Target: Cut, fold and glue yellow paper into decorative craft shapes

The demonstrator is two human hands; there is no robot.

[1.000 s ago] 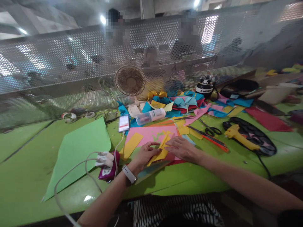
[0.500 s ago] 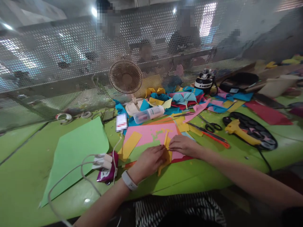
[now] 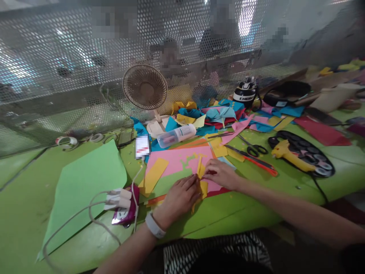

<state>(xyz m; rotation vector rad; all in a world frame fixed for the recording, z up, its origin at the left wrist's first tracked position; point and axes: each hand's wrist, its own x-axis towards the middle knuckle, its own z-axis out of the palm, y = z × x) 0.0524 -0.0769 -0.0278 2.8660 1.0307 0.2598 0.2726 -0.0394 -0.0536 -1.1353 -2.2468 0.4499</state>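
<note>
**Dressed in stripes and black, banded at one wrist**

Wears a smooth, whitish band [image 3: 155, 225] around the wrist of the left hand [image 3: 182, 196]. At the lower right corner of the frame, shows a dark sleeve [image 3: 353, 258] on the right arm [image 3: 288, 207]. At bottom centre, wears black-and-white striped fabric [image 3: 176, 258], partly covered by plain black cloth [image 3: 232, 264].

Left hand [image 3: 182, 196] on folded yellow paper [image 3: 203, 188] — right hand [image 3: 219, 173] at its edge — scissors [image 3: 256, 150] near.

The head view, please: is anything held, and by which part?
The yellow paper is held down mid-length by the left hand; the right hand may pinch it.
</note>
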